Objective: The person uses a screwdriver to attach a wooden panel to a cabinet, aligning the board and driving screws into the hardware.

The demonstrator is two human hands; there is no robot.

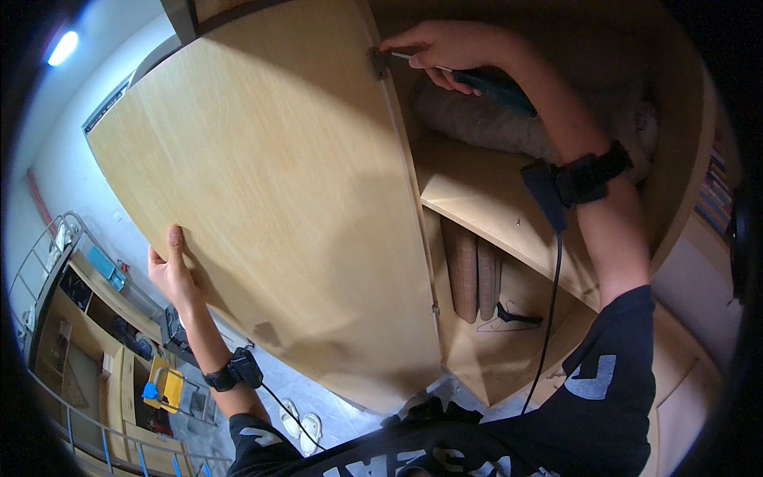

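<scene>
A pale wooden cabinet door [270, 175] stands swung out on the left of the cabinet. My left hand [173, 274] grips its outer edge, with the thumb on the face and the other fingers partly hidden. At the upper inner edge of the door sits a small dark metal hinge [377, 63]. My right hand [457, 48] holds a screwdriver [497, 89] with a dark green handle, its shaft pointing left at the hinge. The fingertips are right beside the hinge; whether the tip sits in a screw is too small to tell.
Inside the cabinet, rolled pale bedding [485, 123] lies above a wooden shelf [501, 207]. Below are brown folded panels [469, 274] and hangers [513, 318]. A lower hinge [435, 310] shows on the door. Light shoes [306, 429] and a yellow chair [164, 385] are on the floor.
</scene>
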